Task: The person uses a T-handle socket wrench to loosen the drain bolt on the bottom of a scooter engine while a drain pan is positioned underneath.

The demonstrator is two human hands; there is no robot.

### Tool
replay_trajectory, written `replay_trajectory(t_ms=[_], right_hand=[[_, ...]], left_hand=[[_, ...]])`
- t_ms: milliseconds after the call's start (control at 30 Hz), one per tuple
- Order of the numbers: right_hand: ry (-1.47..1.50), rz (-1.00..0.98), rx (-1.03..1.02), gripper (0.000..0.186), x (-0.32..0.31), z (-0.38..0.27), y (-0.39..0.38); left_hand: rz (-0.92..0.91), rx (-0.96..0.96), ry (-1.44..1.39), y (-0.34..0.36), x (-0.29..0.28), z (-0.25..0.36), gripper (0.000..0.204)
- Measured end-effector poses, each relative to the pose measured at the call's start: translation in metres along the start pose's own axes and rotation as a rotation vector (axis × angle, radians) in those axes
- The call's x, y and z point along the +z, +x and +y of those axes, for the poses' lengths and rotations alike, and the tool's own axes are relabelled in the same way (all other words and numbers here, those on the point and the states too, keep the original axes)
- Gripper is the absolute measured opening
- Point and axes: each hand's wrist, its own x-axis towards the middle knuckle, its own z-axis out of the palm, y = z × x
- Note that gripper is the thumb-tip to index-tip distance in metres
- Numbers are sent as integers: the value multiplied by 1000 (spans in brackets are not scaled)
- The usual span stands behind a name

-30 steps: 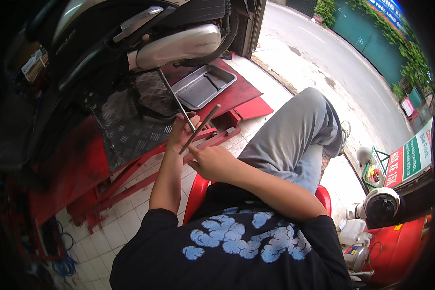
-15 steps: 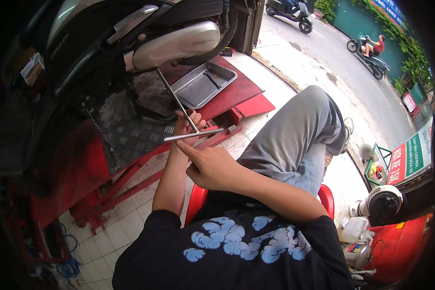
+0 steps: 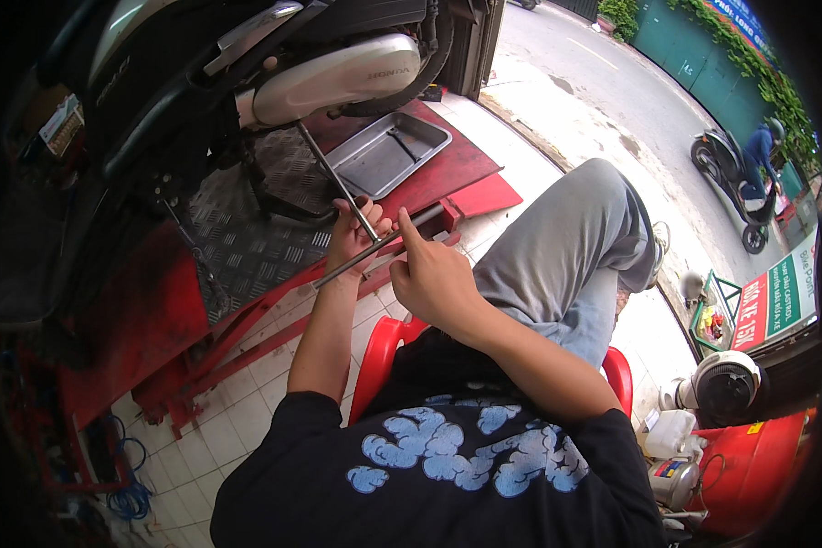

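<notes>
A long steel T-handle wrench [image 3: 331, 182] runs from under the scooter's pale engine cover [image 3: 338, 80] down toward me, its crossbar slanting. My left hand [image 3: 345, 239] has its fingers curled loosely round the shaft just above the crossbar, palm up. My right hand [image 3: 437, 285] is beside the crossbar's right part, index finger stretched out against it and the other fingers bent. Where the wrench's far tip meets the scooter is hidden under the cover.
A grey metal tray [image 3: 388, 157] with a dark tool in it rests on the red lift platform [image 3: 466, 160]. A ribbed black mat [image 3: 283, 251] lies under the scooter. My bent knee [image 3: 566, 237] is to the right. Blue hose [image 3: 130, 498] coils on the tiled floor.
The crossbar has turned, its right end now farther from me. My right hand has shifted right, its index finger moving from the left part to the right part. My left hand stays at the shaft.
</notes>
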Motion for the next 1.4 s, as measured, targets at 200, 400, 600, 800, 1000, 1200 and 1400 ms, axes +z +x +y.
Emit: replay_trajectory(t_ms=[200,400,600,800,1000,1200,1400], right_hand=[[142,-248,-196,64,14,-2,-5],[89,-8,-316,62,3,-4,-5],[-216,234,-352,70,0,-7,-7],[-213,-19,-34,74,13,7,-1],[16,-157,-187,57,38,22,4],[-17,-221,-371,49,29,-1,-3],[-321,126,-501,62,17,-12,-2]], left_hand=[[-63,94,-190,-1,2,3,46],[1,34,-61,3,17,18,49],[75,29,13,0,16,4,53],[-60,32,-177,0,1,-4,29],[-18,66,-174,-3,7,-5,30],[-23,86,-156,-2,12,5,34],[-79,30,-306,3,-9,-7,38]])
